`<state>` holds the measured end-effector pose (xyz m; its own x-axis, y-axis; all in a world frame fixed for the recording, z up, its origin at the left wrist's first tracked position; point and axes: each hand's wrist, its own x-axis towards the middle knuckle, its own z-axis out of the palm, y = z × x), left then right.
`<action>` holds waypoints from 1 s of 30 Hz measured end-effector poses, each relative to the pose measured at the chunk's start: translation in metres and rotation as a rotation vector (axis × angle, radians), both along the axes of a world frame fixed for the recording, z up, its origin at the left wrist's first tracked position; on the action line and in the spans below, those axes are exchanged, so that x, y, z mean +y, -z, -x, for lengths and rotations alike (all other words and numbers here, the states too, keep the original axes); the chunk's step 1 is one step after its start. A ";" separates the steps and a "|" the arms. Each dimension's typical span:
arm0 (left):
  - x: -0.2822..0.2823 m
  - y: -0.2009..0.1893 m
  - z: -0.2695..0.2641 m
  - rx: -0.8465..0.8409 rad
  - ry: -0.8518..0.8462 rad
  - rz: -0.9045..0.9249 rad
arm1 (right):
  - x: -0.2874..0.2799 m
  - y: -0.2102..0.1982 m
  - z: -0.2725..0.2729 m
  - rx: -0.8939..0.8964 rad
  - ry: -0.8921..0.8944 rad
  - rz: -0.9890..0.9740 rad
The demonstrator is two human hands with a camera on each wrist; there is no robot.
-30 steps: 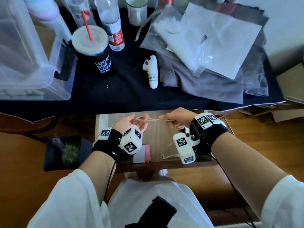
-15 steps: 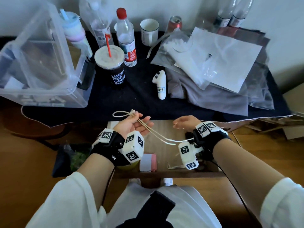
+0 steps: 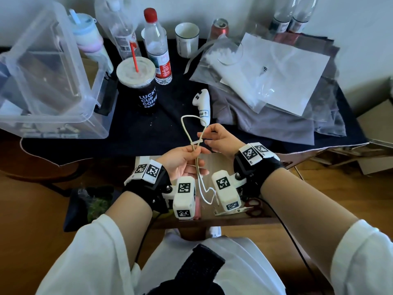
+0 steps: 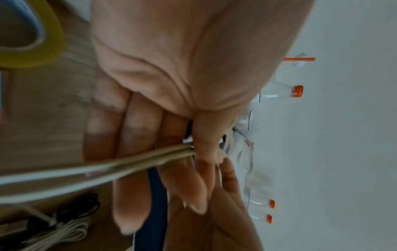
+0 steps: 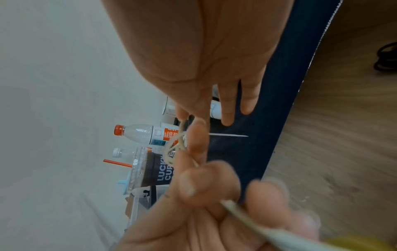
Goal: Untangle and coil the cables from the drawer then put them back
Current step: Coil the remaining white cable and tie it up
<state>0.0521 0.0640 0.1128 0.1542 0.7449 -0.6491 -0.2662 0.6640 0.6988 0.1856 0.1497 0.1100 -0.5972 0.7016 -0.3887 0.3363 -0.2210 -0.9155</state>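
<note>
A cream cable [image 3: 197,167] is folded double and held upright above the open wooden drawer [image 3: 222,163]. Its loop [image 3: 187,119] stands up past my fingers, and its tail hangs down between my wrists. My left hand [image 3: 194,151] pinches the doubled strands between thumb and forefinger, which the left wrist view shows close up on the cable [image 4: 139,164]. My right hand [image 3: 202,138] pinches the cable just above, at the foot of the loop. In the right wrist view, the right hand [image 5: 189,122] holds the looped cable [image 5: 175,144].
Other coiled cables, white [image 4: 64,229] and black [image 4: 86,203], lie in the drawer with scissors [image 3: 253,207] and a yellow tape roll [image 4: 43,42]. On the dark table behind are a coffee cup [image 3: 138,86], bottles, a white controller [image 3: 203,103], a clear bin [image 3: 49,77] and plastic bags [image 3: 265,71].
The cable was stretched sideways between my spread hands. My right hand has moved left to meet the left one, and the cable now stands upright with its loop on top.
</note>
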 end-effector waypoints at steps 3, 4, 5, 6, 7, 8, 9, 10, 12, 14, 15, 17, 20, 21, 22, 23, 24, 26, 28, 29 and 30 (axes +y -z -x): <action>-0.003 -0.003 0.001 -0.036 0.012 -0.016 | -0.002 0.004 -0.002 0.077 -0.016 -0.005; -0.004 -0.004 0.001 -0.043 0.014 -0.021 | -0.001 0.005 -0.004 0.101 -0.028 -0.003; -0.005 -0.005 0.002 -0.048 0.016 -0.025 | -0.001 0.007 -0.006 0.108 -0.030 0.003; -0.006 -0.005 0.003 -0.054 0.015 -0.026 | 0.000 0.007 -0.008 0.097 -0.030 0.007; -0.007 -0.004 0.004 -0.058 0.008 -0.023 | 0.000 0.006 -0.010 0.079 -0.036 0.008; -0.007 -0.004 0.005 -0.061 -0.008 -0.016 | 0.001 0.006 -0.011 0.068 -0.042 0.006; -0.008 -0.003 0.005 -0.064 -0.029 -0.006 | 0.001 0.006 -0.012 0.066 -0.041 0.005; -0.008 -0.002 0.006 -0.064 -0.055 0.007 | 0.000 0.006 -0.013 0.067 -0.032 0.002; -0.009 0.000 0.005 -0.057 -0.110 0.026 | -0.002 0.003 -0.014 0.052 -0.015 -0.017; -0.009 0.001 0.004 -0.048 -0.167 0.025 | -0.004 -0.001 -0.015 0.011 -0.020 -0.053; -0.009 0.001 0.003 -0.045 -0.191 0.023 | -0.004 -0.002 -0.015 -0.004 -0.023 -0.062; -0.008 0.002 0.001 -0.045 -0.237 0.027 | -0.006 -0.003 -0.017 -0.015 -0.001 -0.054; -0.006 0.003 -0.002 -0.044 -0.306 0.041 | -0.010 -0.003 -0.019 -0.054 0.030 -0.043; -0.005 0.004 -0.002 -0.032 -0.320 0.036 | -0.010 -0.004 -0.020 -0.082 0.024 -0.042; -0.005 0.004 -0.002 -0.021 -0.333 0.030 | -0.010 -0.004 -0.022 -0.109 0.017 -0.044; -0.005 0.005 -0.002 -0.015 -0.346 0.024 | -0.010 -0.004 -0.024 -0.129 0.007 -0.051; -0.004 0.005 -0.003 -0.015 -0.359 0.022 | -0.009 -0.004 -0.026 -0.137 0.002 -0.060; -0.003 0.006 -0.003 -0.025 -0.384 0.029 | -0.010 -0.006 -0.026 -0.134 0.003 -0.089; -0.002 0.006 -0.005 -0.041 -0.406 0.049 | -0.011 -0.009 -0.022 -0.114 0.008 -0.136; -0.001 0.005 -0.007 -0.054 -0.417 0.055 | -0.012 -0.010 -0.019 -0.104 0.016 -0.152; 0.000 0.004 -0.009 -0.061 -0.427 0.055 | -0.013 -0.010 -0.017 -0.100 0.034 -0.170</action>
<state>0.0610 0.0641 0.1086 -0.1211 0.7148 -0.6888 -0.5649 0.5209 0.6399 0.2027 0.1370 0.1195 -0.5364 0.7812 -0.3193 0.4221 -0.0793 -0.9031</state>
